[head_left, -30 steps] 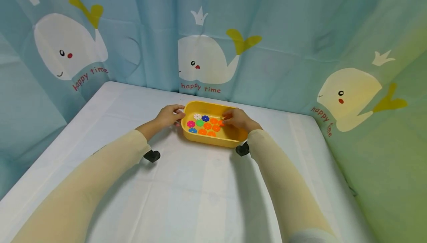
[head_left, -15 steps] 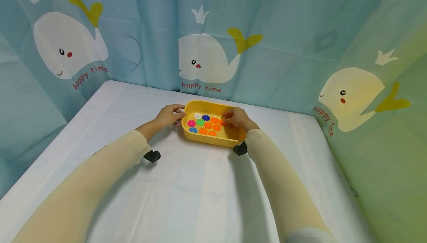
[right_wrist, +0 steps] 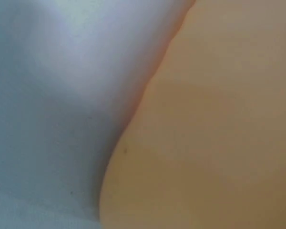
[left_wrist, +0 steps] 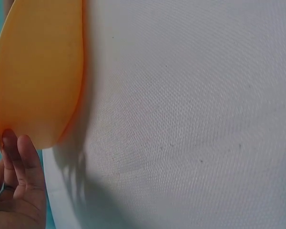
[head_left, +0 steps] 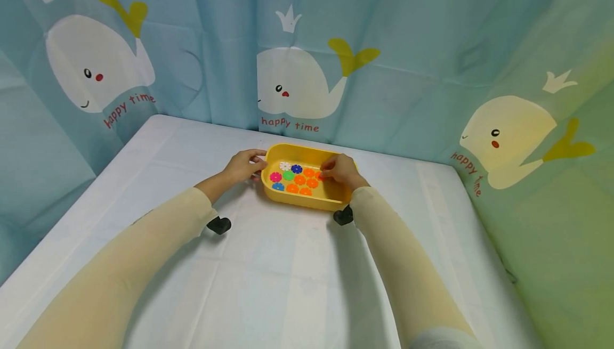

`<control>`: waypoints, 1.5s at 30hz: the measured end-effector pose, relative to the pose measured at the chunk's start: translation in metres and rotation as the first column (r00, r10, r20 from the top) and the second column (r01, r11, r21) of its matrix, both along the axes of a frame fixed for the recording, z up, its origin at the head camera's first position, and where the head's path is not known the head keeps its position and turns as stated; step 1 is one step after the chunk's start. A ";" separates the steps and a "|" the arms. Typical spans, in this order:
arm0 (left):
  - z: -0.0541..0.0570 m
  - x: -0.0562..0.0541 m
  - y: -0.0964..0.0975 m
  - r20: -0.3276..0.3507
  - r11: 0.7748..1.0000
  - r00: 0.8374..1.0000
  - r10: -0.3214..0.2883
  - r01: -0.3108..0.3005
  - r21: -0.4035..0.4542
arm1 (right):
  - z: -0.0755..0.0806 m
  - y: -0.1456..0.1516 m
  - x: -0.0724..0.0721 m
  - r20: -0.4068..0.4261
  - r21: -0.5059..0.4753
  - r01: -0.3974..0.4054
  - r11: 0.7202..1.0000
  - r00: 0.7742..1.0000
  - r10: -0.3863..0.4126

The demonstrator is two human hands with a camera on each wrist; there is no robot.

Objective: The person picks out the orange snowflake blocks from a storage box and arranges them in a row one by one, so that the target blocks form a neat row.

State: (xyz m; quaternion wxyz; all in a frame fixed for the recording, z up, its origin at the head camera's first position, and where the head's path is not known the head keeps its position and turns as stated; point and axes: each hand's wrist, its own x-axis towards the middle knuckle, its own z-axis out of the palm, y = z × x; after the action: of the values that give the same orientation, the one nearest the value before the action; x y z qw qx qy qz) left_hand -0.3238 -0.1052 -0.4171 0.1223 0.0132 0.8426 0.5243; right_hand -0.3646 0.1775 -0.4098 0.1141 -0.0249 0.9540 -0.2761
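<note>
A yellow plastic tray (head_left: 302,201) stands near the back of the table. My left hand (head_left: 242,167) grips its left end; in the left wrist view the fingers lie along the outer wall, up to the rim. Inside the tray, my right hand (head_left: 341,170) has its fingertips on an orange snowflake disc (head_left: 320,176), apparently pinching it; the hand partly covers it. Several other orange discs (head_left: 299,180) lie flat beside it. To their left are white (head_left: 285,166), dark blue (head_left: 296,169), pink (head_left: 275,177), green (head_left: 288,175) and light blue (head_left: 277,186) discs.
A pale cloth covers the table (head_left: 268,274). Behind and around it hangs a blue curtain (head_left: 412,72) printed with whales. Black wrist mounts (head_left: 219,225) show below both sleeves. Only the tray's outer wall (right_wrist: 205,143) and cloth appear in the right wrist view.
The right hand and forearm have shifted slightly left, the fingertips staying at the orange disc. The left hand keeps its hold on the tray. The view has tilted a little.
</note>
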 end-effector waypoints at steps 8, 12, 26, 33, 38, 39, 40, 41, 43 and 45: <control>-0.002 0.001 0.001 0.043 0.999 0.999 0.024 -0.026 0.047 | -0.004 -0.001 0.000 -0.004 -0.019 0.049 0.999 0.999 -0.049; -0.002 0.001 0.000 0.076 0.993 0.996 0.038 -0.046 0.105 | -0.007 -0.002 0.000 -0.016 -0.039 0.072 0.997 0.997 -0.072; 0.000 0.002 -0.001 0.197 0.957 0.978 0.062 -0.114 0.268 | -0.006 -0.004 0.002 0.006 -0.120 0.144 0.982 0.990 -0.144; -0.002 0.002 -0.001 0.208 0.954 0.976 0.065 -0.122 0.273 | -0.009 -0.006 -0.002 0.060 -0.111 0.184 0.977 0.982 -0.178; -0.003 0.002 -0.001 0.205 0.956 0.976 0.070 -0.125 0.267 | -0.003 -0.005 0.005 0.092 -0.170 0.196 0.966 0.979 -0.183; -0.003 0.002 -0.001 0.205 0.956 0.976 0.071 -0.125 0.264 | -0.002 -0.005 0.006 0.095 -0.176 0.197 0.964 0.979 -0.183; -0.003 0.002 -0.001 0.204 0.958 0.976 0.071 -0.124 0.260 | -0.001 -0.005 0.007 0.094 -0.179 0.196 0.964 0.979 -0.182; -0.003 0.002 -0.001 0.204 0.958 0.976 0.072 -0.124 0.258 | -0.001 -0.005 0.007 0.097 -0.181 0.198 0.963 0.978 -0.183; -0.003 0.002 -0.001 0.205 0.959 0.976 0.070 -0.123 0.256 | -0.001 -0.005 0.007 0.100 -0.183 0.200 0.963 0.978 -0.184; -0.002 0.003 -0.001 0.206 0.959 0.976 0.070 -0.122 0.256 | 0.000 -0.005 0.007 0.100 -0.184 0.200 0.962 0.978 -0.184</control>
State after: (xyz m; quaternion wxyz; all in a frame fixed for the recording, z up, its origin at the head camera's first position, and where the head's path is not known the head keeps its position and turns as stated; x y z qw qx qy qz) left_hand -0.3212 -0.1063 -0.4191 0.1754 -0.0629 0.7480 0.6370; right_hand -0.3574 0.1724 -0.4096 0.1227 0.0683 0.9152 -0.3777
